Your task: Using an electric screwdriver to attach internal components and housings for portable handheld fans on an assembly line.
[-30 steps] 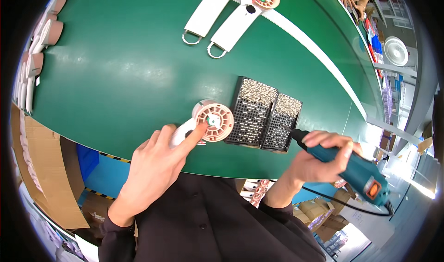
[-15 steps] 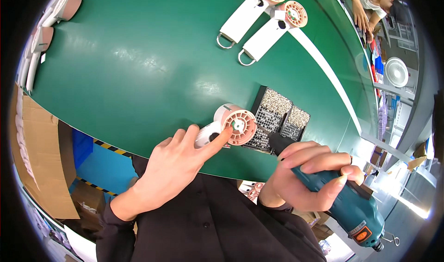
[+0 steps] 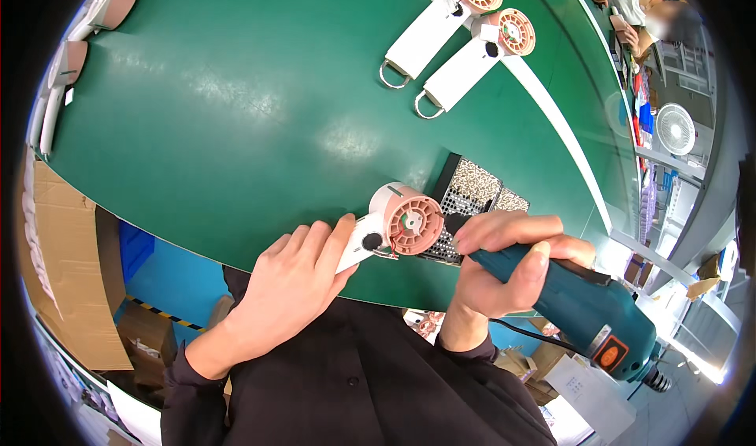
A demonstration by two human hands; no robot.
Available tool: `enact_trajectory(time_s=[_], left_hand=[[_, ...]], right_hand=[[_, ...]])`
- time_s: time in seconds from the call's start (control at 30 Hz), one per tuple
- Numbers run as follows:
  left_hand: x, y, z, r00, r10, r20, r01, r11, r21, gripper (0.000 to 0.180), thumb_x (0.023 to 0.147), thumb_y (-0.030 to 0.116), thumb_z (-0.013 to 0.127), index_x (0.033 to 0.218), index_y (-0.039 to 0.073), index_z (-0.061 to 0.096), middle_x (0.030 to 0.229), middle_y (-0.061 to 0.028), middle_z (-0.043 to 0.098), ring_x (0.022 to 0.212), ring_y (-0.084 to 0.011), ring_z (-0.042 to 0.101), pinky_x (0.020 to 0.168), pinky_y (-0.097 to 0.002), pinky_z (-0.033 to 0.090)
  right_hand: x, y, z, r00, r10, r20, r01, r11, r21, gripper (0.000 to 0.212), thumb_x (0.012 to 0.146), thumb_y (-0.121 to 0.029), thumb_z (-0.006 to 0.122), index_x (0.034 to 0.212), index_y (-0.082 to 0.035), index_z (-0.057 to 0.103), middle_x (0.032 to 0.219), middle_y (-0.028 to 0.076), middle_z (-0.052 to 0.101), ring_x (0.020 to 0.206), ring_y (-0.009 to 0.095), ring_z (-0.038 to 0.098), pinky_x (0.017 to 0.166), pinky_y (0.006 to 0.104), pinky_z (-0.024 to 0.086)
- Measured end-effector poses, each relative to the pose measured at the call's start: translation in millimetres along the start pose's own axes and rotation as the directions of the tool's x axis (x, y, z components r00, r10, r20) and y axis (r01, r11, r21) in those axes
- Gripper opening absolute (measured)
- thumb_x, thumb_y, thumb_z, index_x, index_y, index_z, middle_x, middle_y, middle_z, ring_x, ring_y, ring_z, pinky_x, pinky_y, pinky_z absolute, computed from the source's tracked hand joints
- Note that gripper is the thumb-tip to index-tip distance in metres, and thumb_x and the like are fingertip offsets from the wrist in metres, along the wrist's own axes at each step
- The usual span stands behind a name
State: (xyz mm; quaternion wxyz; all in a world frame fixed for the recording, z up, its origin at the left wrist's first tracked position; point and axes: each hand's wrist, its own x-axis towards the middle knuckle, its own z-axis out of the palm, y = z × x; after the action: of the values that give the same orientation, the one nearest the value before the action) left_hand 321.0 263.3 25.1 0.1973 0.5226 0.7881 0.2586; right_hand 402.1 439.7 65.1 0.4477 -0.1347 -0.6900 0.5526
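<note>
My left hand [image 3: 283,296] is closed around the white handle of a handheld fan [image 3: 413,221]. The fan's round pink head faces up, with its slotted inside, a small green part and thin wires near the handle joint showing. My right hand [image 3: 508,273] grips a teal electric screwdriver [image 3: 579,308], which slants down to the right with its rear end out past the table edge. Its dark nose lies close beside the fan's head, over the screw tray [image 3: 472,182]; whether the bit touches anything cannot be seen. Small screws fill the tray's upper parts, above perforated black plates.
Two more open-headed fans, one [image 3: 425,36] beside the other [image 3: 465,72], lie on the green table [image 3: 220,146] at the back. Further fans [image 3: 110,9] line the far left edge. A cardboard box [image 3: 75,273] stands at left. Another person [image 3: 634,24] works at top right.
My left index finger has drawn back from the fan's round face to its handle. My right hand has brought the screwdriver's nose slightly left and up, over the tray. A dark cord now shows.
</note>
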Motion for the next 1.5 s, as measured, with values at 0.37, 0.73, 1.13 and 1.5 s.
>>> enact_trajectory(time_s=[0.37,0.73,1.13,1.5], left_hand=[[2.0,-0.9,-3.3,0.999,0.026,-0.042,-0.025,1.0,0.016,0.046,0.082,0.021,0.069,0.117,-0.001,0.05,0.084,-0.0084,0.051,0.073,-0.0211,0.055,0.062,-0.0326,0.047],[-12.0,-8.2,-29.9,0.977,0.042,-0.208,-0.012,0.99,0.14,0.046,0.073,0.022,0.074,0.112,0.005,0.056,0.078,-0.0046,0.048,0.07,-0.0201,0.05,0.061,-0.0329,0.038],[48.8,-38.5,-80.4,0.909,-0.1,-0.406,0.19,0.963,0.189,0.043,0.082,0.026,0.069,0.115,0.003,0.053,0.091,-0.015,0.064,0.083,-0.0324,0.061,0.074,-0.0399,0.045],[203.6,-87.9,-17.9,0.766,-0.134,-0.628,0.178,0.984,0.008,0.043,0.079,0.027,0.071,0.104,-0.006,0.061,0.096,-0.0196,0.053,0.092,-0.0346,0.051,0.079,-0.0426,0.042]], right_hand=[[1.9,-0.4,0.3,0.999,-0.025,0.03,0.024,0.999,0.027,0.017,0.09,-0.01,0.05,0.098,-0.005,0.036,0.06,0.013,0.046,0.038,0.023,0.048,0.036,0.0371,0.047],[-12.8,-21.3,-9.8,0.812,-0.545,0.208,0.503,0.835,0.223,0.038,0.091,-0.028,0.058,0.104,-0.002,0.034,0.068,0.013,0.054,0.046,0.025,0.059,0.04,0.0368,0.054],[-30.9,-26.7,-45.0,0.887,-0.447,-0.115,0.461,0.863,0.206,0.041,0.094,-0.031,0.058,0.105,0.0,0.034,0.071,0.015,0.057,0.052,0.029,0.063,0.048,0.0409,0.058],[-42.6,-29.9,-38.0,0.935,-0.263,-0.238,0.265,0.964,-0.025,0.027,0.089,-0.02,0.056,0.103,-0.005,0.04,0.057,0.008,0.047,0.037,0.019,0.048,0.037,0.0326,0.048]])
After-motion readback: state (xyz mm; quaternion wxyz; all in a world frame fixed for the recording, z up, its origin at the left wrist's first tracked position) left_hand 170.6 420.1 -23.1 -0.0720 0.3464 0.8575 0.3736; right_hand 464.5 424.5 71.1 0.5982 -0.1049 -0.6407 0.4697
